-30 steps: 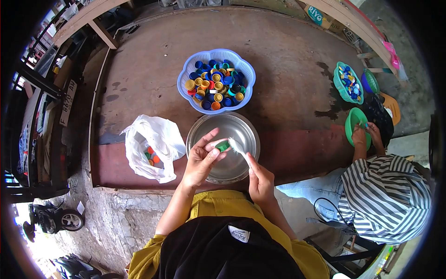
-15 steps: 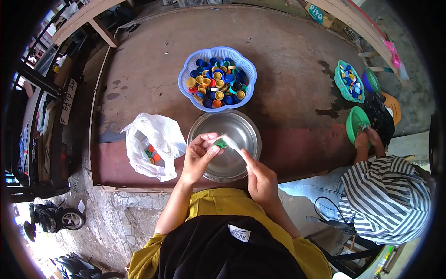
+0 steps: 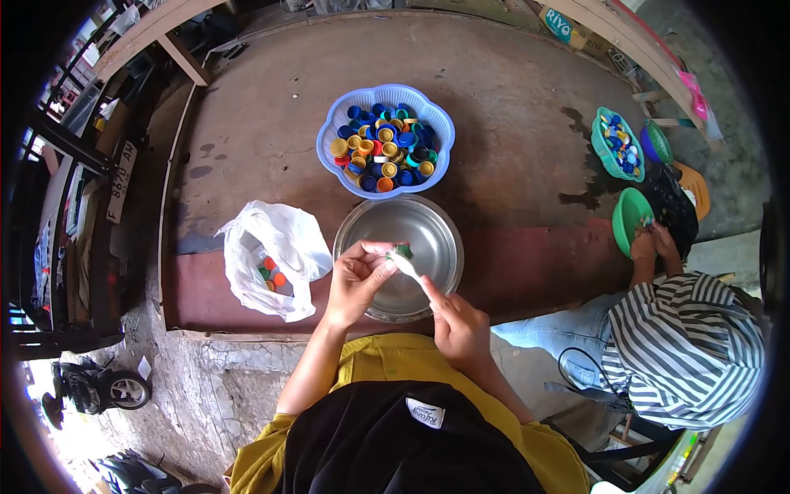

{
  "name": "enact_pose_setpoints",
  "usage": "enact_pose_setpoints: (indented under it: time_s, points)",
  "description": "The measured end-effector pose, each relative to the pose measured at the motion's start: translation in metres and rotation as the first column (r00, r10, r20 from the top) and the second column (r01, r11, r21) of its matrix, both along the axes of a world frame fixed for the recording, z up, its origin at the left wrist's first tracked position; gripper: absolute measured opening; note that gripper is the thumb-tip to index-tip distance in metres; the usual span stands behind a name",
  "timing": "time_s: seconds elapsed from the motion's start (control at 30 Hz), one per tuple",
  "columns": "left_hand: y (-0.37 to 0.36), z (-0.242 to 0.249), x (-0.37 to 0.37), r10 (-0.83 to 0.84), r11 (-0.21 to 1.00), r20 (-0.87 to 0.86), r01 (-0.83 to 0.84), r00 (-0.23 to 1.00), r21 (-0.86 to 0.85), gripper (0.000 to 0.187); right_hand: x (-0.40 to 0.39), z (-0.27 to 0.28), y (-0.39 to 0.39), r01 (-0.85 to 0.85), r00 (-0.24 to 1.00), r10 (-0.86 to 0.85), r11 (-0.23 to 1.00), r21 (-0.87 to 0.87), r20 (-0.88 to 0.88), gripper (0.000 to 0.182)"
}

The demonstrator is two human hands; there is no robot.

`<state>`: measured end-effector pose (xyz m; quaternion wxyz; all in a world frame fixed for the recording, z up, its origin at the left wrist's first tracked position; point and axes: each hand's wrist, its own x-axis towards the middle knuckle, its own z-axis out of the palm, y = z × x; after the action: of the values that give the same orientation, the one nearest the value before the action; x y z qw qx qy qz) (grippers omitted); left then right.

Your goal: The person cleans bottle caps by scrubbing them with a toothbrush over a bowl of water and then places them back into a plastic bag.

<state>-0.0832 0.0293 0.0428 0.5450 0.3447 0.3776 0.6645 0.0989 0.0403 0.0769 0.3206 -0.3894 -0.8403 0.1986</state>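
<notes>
Pinched in the fingers of my left hand [image 3: 357, 276] is a small green bottle cap [image 3: 401, 249]. My right hand [image 3: 458, 325] grips a white brush [image 3: 404, 264], its head against the cap; the bristles are hard to make out. Both hands are over a round steel bowl [image 3: 440, 239]. Beyond the bowl stands a blue plastic basket [image 3: 329, 107] holding many bottle caps in blue, yellow, orange and other colours. To the left, an opened white plastic bag [image 3: 304, 239] has several orange and green caps inside.
At the right, a person in a striped top [image 3: 683, 346] works with both hands at a green bowl [image 3: 627, 216]. A turquoise basket of caps [image 3: 601, 152] is behind that bowl. The brown tabletop [image 3: 255, 107] has a wooden edge on the left.
The green cap has turned and risen slightly in my left fingers. The brush and my right hand have shifted a little down and left. The neighbour's hands moved slightly.
</notes>
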Motion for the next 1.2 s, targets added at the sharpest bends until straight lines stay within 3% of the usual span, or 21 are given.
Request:
enact_pose_setpoints:
  time_s: [0.07,0.23,0.37,0.47,0.6,0.73,0.77,0.9,1.0,1.03,1.17,1.2]
  points:
    - [-0.001,-0.005,0.001,-0.007,1.0,0.004,0.007,1.0,-0.026,0.022,-0.004,-0.002,0.002,0.008,0.998,-0.008,1.0,0.004,0.058,0.054]
    - [-0.002,-0.003,-0.001,-0.017,0.999,0.017,0.017,1.0,-0.03,0.023,-0.009,0.001,0.013,0.044,0.979,-0.042,0.999,0.008,-0.199,0.053]
    - [-0.001,0.001,-0.001,-0.01,1.0,0.007,0.01,1.0,0.001,0.022,0.004,0.001,0.001,-0.013,0.998,0.007,0.996,0.086,0.067,0.055]
    - [-0.001,-0.007,-0.004,-0.023,0.998,-0.016,0.022,1.0,-0.05,0.021,-0.003,-0.003,0.008,0.024,0.997,-0.029,0.997,0.072,0.067,0.055]
    - [-0.002,0.0,-0.003,-0.061,0.998,0.039,0.062,0.997,-0.024,0.022,0.0,0.006,0.018,-0.032,0.973,0.008,0.994,-0.102,-0.231,0.049]
    - [-0.002,0.003,-0.004,-0.089,0.996,0.074,0.087,0.993,0.021,0.023,0.012,0.007,0.014,-0.157,0.971,0.129,0.979,-0.13,-0.2,0.048]
    - [-0.003,0.001,-0.005,-0.115,0.993,0.109,0.114,0.987,0.015,0.025,0.013,0.008,0.013,-0.158,0.987,0.152,0.979,-0.129,-0.056,0.048]
    - [-0.004,0.003,-0.004,-0.207,0.978,0.2,0.207,0.958,0.022,0.028,0.002,0.006,0.026,-0.038,0.99,0.022,0.993,-0.116,-0.136,0.048]
    - [-0.003,0.003,-0.003,-0.227,0.973,0.325,0.225,0.918,0.043,0.03,0.002,0.009,0.024,-0.13,0.922,0.081,0.986,-0.104,-0.38,0.047]
    - [-0.003,0.001,-0.005,-0.205,0.976,0.33,0.216,0.922,0.004,0.031,0.01,0.005,0.023,-0.192,0.937,0.138,0.97,-0.146,-0.321,0.046]
    - [-0.001,0.004,-0.004,-0.257,0.965,0.338,0.261,0.905,0.036,0.03,0.016,0.005,0.027,-0.086,0.996,0.085,0.994,-0.065,-0.011,0.046]
    - [-0.002,0.005,-0.004,-0.272,0.96,0.347,0.279,0.897,0.032,0.029,0.015,0.005,0.028,-0.071,0.995,0.066,0.995,-0.066,-0.081,0.046]
